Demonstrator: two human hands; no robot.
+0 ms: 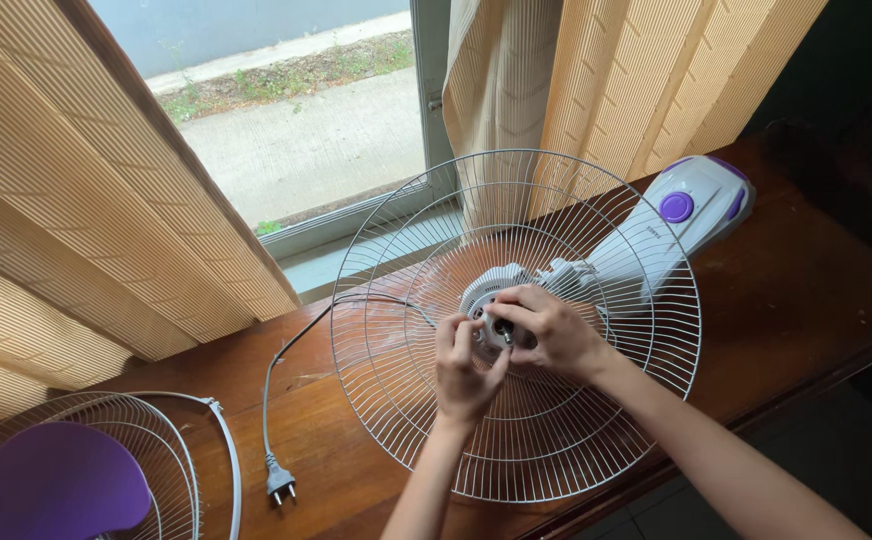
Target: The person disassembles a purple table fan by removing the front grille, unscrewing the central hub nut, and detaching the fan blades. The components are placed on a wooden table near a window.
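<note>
Head view looks down on two bare hands meeting at the middle of a round wire fan guard (516, 400) that lies on a wooden table (806, 290). The left hand (466, 372) comes up from below, its fingers curled narrow against the hub, touching the grey motor housing (491, 290) where the short metal shaft (505, 333) pokes through. The right hand (556, 330) reaches in from the lower right, its fingers pinched close around the same spot at the shaft; whether it grips a small part there I cannot tell. Both hands touch each other at the fingertips. Behind the guard, the fan's white body (656, 245) stretches up and to the right, ending in a base with a purple round button (676, 206). A grey cord (274, 380) runs from the guard's left edge down to a two-pin plug (281, 487) lying on the wood. At the lower left corner lies a second wire guard (171, 440) with a purple fan blade (56, 485) resting in it, well apart from the hands. Beige curtains (66, 200) hang on both sides of a window (296, 110) above the table.
</note>
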